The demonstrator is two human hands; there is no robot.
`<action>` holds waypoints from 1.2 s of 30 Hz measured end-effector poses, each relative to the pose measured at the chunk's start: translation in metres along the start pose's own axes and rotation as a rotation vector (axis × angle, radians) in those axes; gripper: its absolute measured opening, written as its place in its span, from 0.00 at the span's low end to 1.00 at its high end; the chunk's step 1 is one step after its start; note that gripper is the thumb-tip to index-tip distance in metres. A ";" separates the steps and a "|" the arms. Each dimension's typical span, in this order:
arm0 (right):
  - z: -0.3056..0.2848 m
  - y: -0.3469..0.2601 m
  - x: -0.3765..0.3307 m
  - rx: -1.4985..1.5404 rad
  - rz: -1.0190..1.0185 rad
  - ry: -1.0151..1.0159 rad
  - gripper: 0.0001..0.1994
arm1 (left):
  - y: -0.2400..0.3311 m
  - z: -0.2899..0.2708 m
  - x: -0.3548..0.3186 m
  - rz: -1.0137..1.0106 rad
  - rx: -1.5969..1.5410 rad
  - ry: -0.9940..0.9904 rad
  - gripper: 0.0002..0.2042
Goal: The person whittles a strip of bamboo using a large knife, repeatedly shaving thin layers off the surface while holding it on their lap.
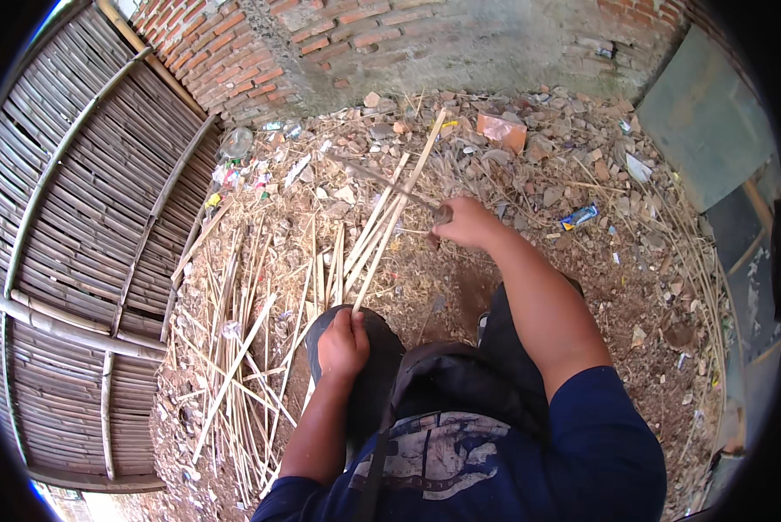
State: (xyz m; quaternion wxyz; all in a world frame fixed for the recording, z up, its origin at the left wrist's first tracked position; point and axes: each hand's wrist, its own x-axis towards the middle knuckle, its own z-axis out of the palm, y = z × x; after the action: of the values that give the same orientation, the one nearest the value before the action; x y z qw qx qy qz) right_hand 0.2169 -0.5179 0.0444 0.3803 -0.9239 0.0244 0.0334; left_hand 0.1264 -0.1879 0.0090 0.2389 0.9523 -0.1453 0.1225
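Over my left knee, my left hand (342, 344) is closed around the near end of a long pale bamboo strip (381, 257). The strip slants away from me, up and to the right. My right hand (466, 224) grips the handle of a long-bladed knife (373, 177), whose dark thin blade points left and crosses over the strip. Whether the blade touches the strip I cannot tell. Other bamboo strips (368, 228) lie just beside it, and a loose heap of split strips (238, 374) spreads over the ground to my left.
A bamboo slat wall (68, 217) stands along the left, and a worn brick wall (382, 43) closes the far side. Rubble and litter cover the ground below it, with a broken orange block (502, 133) and a blue wrapper (579, 217). Grey panels (708, 122) lean at the right.
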 end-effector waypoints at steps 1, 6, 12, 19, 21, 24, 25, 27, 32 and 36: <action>0.003 -0.013 -0.006 -0.009 0.008 -0.071 0.16 | 0.000 0.000 -0.001 -0.004 0.009 -0.006 0.10; 0.017 -0.051 -0.027 -0.455 -0.283 -0.197 0.12 | -0.003 -0.002 -0.008 0.029 0.044 0.007 0.10; 0.005 -0.002 0.006 -0.022 0.044 -0.089 0.14 | 0.003 0.000 -0.002 0.016 -0.010 0.031 0.10; 0.022 -0.039 -0.016 -0.385 -0.233 -0.199 0.11 | -0.001 -0.001 -0.008 0.016 -0.032 0.089 0.11; 0.021 -0.028 -0.010 -0.322 -0.209 -0.273 0.10 | 0.001 -0.001 -0.007 -0.022 -0.053 0.086 0.11; 0.013 -0.003 0.006 -0.212 -0.064 -0.175 0.11 | -0.003 -0.004 -0.001 -0.041 -0.056 0.120 0.12; 0.013 -0.001 0.005 -0.235 -0.091 -0.153 0.12 | -0.003 -0.002 -0.001 -0.048 -0.055 0.115 0.12; 0.022 -0.011 0.002 -0.183 -0.081 -0.148 0.11 | -0.005 -0.002 0.000 -0.083 -0.051 0.102 0.13; 0.026 -0.070 -0.025 -0.506 -0.242 -0.234 0.11 | -0.007 -0.004 -0.005 -0.065 0.028 0.034 0.13; 0.015 0.004 0.013 -0.014 0.107 -0.052 0.12 | -0.003 -0.003 -0.001 -0.104 -0.024 0.020 0.13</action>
State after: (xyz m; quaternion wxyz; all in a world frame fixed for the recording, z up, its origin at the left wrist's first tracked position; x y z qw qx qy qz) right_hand 0.2288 -0.5102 0.0294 0.3718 -0.9228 0.0638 0.0779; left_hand 0.1264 -0.1840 0.0097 0.2579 0.9543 -0.0947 0.1175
